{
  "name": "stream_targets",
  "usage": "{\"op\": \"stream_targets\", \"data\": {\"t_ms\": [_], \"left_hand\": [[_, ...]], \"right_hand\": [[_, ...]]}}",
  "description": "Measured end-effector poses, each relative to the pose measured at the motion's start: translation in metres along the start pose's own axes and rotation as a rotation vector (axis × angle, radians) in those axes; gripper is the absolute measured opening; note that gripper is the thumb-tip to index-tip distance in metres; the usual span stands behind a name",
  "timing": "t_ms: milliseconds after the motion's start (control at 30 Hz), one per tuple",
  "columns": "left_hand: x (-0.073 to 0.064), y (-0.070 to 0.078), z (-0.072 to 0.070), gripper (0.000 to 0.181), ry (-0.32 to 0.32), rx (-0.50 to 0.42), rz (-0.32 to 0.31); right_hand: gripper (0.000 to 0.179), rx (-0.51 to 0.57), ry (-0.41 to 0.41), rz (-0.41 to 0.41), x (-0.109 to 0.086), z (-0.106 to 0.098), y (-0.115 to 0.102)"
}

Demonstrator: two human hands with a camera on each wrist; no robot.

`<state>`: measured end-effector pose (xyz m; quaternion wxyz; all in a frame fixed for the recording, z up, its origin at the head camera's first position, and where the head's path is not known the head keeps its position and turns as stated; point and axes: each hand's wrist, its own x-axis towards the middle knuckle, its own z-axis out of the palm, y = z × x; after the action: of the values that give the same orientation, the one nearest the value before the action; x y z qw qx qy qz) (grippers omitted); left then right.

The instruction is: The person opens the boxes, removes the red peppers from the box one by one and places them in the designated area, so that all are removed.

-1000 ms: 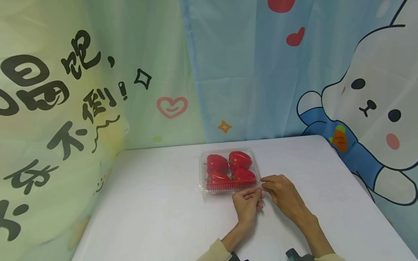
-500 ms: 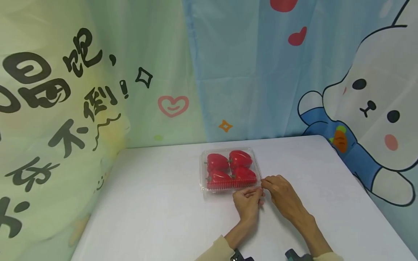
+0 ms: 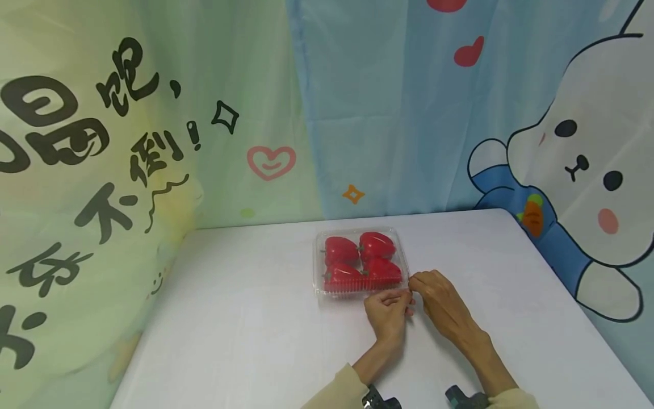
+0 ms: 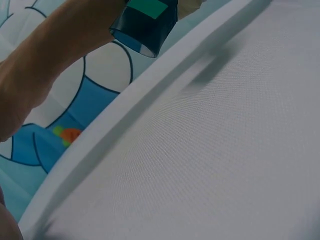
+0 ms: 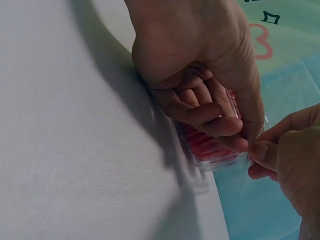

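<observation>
A clear plastic clamshell box (image 3: 318, 287) with several red bell peppers (image 3: 341, 250) inside stands on the white table. At its near right corner my left hand (image 3: 386, 318) pinches the box's edge, its other fingers curled. From the right, my right hand (image 3: 443, 301) pinches the same corner with thumb and finger. The right wrist view shows the fingertips of the left hand (image 5: 200, 85) and the right hand (image 5: 295, 155) meeting at the corner, with part of the box (image 5: 212, 152) behind the left fingers. In the left wrist view the box is out of sight.
The white table (image 3: 245, 318) extends around the box. Behind it hangs a printed curtain (image 3: 357, 113) with a rabbit, hearts and writing. A dark wrist camera (image 3: 465, 399) sits on the right forearm, another camera (image 3: 379, 400) on the left.
The right fingertips have closed in on the box's corner, close to the left fingertips. The box and peppers stay in place on the table.
</observation>
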<state>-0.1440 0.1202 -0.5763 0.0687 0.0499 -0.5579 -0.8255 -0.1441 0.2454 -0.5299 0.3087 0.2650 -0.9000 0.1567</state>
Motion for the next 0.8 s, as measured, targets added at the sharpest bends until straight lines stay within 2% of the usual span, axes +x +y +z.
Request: {"op": "stream_targets", "data": {"t_ms": [67, 433, 633, 800], "left_hand": [[-0.001, 0.000, 0.000, 0.007, 0.002, -0.010, -0.004], [-0.003, -0.001, 0.002, 0.008, 0.022, -0.051, 0.065], [-0.004, -0.001, 0.003, 0.006, 0.033, -0.059, 0.058], [-0.003, -0.001, 0.004, 0.004, 0.054, -0.018, 0.053]], "right_hand": [[0.042, 0.002, 0.001, 0.001, -0.001, 0.000, 0.000], [0.042, 0.018, 0.012, -0.012, -0.002, 0.002, -0.002], [0.044, 0.021, 0.028, -0.019, -0.001, 0.001, -0.005], [0.045, 0.014, 0.046, -0.036, 0.012, -0.006, -0.015]]}}
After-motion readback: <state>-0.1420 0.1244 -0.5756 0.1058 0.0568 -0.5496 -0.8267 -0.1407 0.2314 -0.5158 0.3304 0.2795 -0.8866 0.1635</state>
